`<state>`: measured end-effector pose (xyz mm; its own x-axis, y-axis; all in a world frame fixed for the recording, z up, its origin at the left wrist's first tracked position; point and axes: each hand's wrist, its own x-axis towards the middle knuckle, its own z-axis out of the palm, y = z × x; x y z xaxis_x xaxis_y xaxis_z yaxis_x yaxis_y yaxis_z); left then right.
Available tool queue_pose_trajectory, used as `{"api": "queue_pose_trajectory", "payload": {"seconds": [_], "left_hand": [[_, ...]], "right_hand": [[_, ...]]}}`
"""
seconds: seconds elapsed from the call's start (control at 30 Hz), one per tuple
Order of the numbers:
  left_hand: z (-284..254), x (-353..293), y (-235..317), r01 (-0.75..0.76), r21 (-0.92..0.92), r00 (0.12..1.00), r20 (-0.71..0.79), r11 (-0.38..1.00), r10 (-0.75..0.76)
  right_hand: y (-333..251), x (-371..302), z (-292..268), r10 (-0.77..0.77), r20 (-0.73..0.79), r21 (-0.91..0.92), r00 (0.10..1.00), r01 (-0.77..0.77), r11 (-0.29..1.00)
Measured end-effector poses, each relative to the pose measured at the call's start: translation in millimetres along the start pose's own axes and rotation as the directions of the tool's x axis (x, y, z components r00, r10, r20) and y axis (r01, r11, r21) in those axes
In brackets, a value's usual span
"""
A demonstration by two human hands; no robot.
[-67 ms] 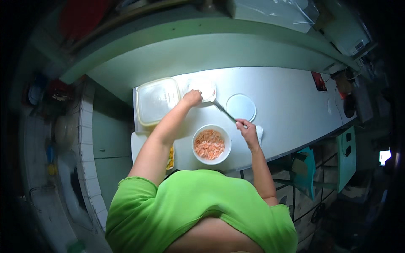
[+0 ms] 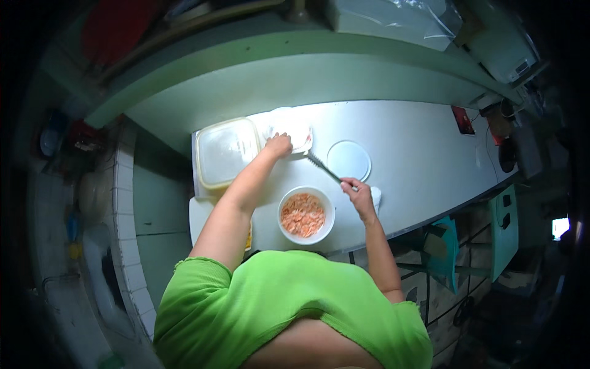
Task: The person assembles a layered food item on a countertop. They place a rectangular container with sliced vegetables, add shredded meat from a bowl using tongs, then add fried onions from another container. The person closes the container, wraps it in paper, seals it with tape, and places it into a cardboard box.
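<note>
My left hand [image 2: 279, 145] reaches to the back of the table, its fingers curled onto the near edge of a white container [image 2: 296, 131] washed out by glare. My right hand [image 2: 360, 195] grips the handle of a long dark-green utensil [image 2: 324, 167]. Its toothed end points to the back left, close to that container's near right corner; whether they touch I cannot tell. Nearer to me stands a round white bowl [image 2: 330, 226] that holds orange-pink chopped pieces [image 2: 302, 215]. A round pale lid [image 2: 348, 161] lies flat beyond the right hand.
A large lidded plastic box [image 2: 227, 152] stands left of the white container. Partly under my left forearm is a white board [image 2: 200, 216]. A red-and-dark phone-like object [image 2: 463, 120] lies at the far right. Teal chairs [image 2: 504, 227] stand by the table's right side.
</note>
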<state>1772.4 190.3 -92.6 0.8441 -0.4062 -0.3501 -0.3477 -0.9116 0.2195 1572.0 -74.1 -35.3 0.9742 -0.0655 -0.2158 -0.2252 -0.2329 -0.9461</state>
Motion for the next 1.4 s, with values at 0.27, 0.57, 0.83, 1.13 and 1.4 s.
{"api": "queue_pose_trajectory", "payload": {"seconds": [0.27, 0.57, 0.83, 1.13, 1.4], "left_hand": [[-24, 30, 2, 0.061, 0.171, 0.997, 0.035, 0.983, -0.068], [-42, 18, -10, -0.051, 0.174, 0.996, 0.077, 0.983, 0.038], [-26, -11, 10, -0.169, -0.002, 0.977, -0.13, 0.986, 0.168], [-17, -188, 48, -0.28, -0.654, 0.914, -0.405, 0.703, -0.013], [59, -249, 58, 0.307, -0.897, 0.944, 0.33, 0.318, 0.022]], "right_hand": [[14, 45, 28, -0.134, 0.006, -0.284, 0.991, 0.13, 0.95], [5, 58, 44, -0.118, 0.104, -0.453, 0.988, 0.153, 0.878], [53, 141, 109, -0.157, 0.121, -0.237, 0.98, 0.182, 0.954], [49, 70, 18, -0.1, 0.12, -0.885, 0.988, 0.152, 0.441], [-21, 20, -70, -0.428, -0.496, 0.008, 0.755, 0.497, 0.868]]}}
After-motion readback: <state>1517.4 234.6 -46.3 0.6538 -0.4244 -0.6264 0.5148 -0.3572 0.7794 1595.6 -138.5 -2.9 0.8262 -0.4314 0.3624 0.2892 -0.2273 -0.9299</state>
